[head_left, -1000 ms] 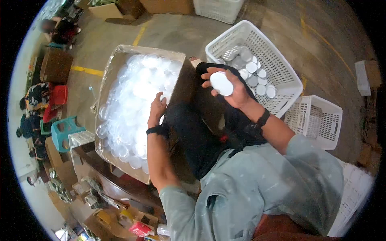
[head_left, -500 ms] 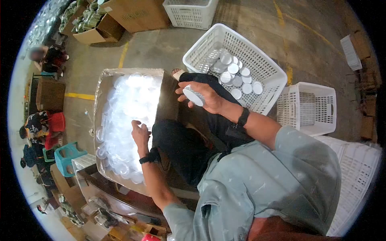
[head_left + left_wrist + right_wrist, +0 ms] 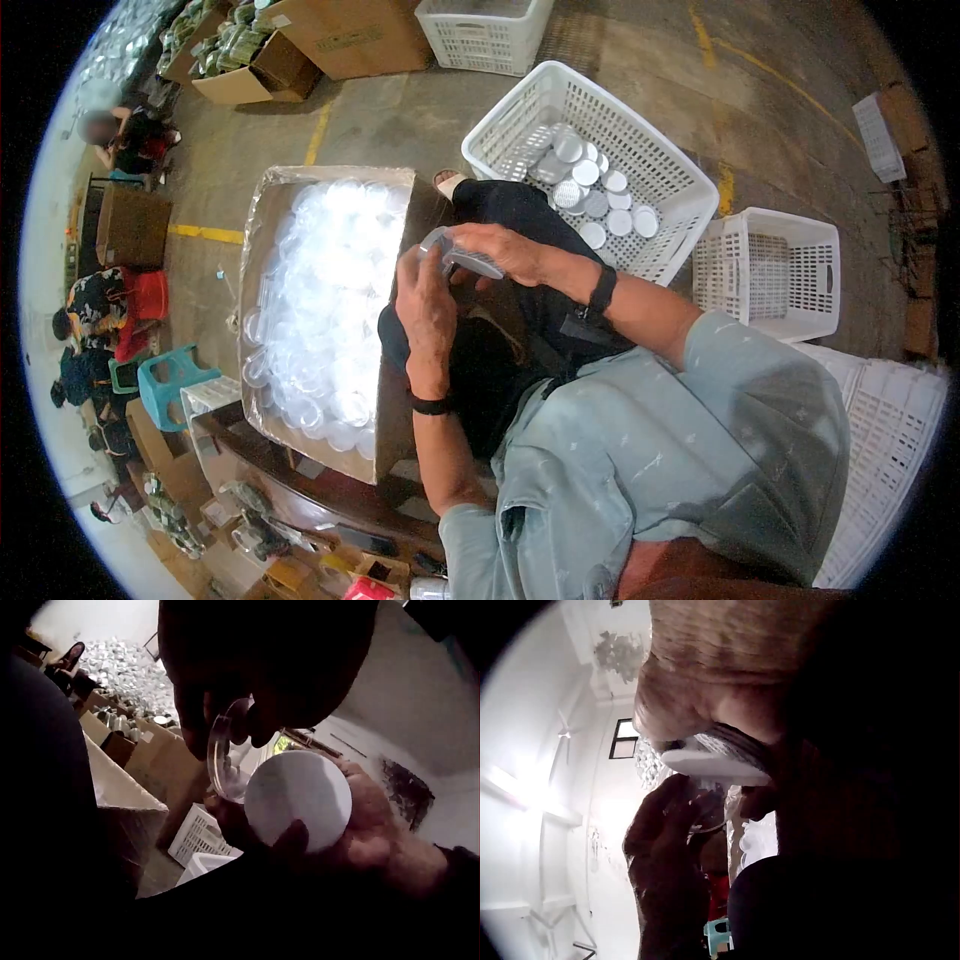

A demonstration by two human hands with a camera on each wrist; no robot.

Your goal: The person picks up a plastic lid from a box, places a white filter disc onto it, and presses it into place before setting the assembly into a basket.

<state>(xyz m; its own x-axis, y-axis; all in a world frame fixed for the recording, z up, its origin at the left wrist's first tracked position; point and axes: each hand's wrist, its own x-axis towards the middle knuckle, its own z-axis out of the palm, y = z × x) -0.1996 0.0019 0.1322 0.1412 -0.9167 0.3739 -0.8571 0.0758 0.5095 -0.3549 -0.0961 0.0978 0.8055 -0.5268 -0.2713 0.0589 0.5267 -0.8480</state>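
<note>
At the left, a carton (image 3: 390, 440) is full of clear round pieces (image 3: 330, 300). Beside it, the left hand (image 3: 425, 310) has its fingers bent and pinches one clear cap (image 3: 217, 761). Next comes a white disc (image 3: 300, 791), close to this cap; the right hand (image 3: 510, 250) grips it with curled fingers. Farther right, a white basket (image 3: 640, 125) contains more discs (image 3: 585, 172), lying loosely.
</note>
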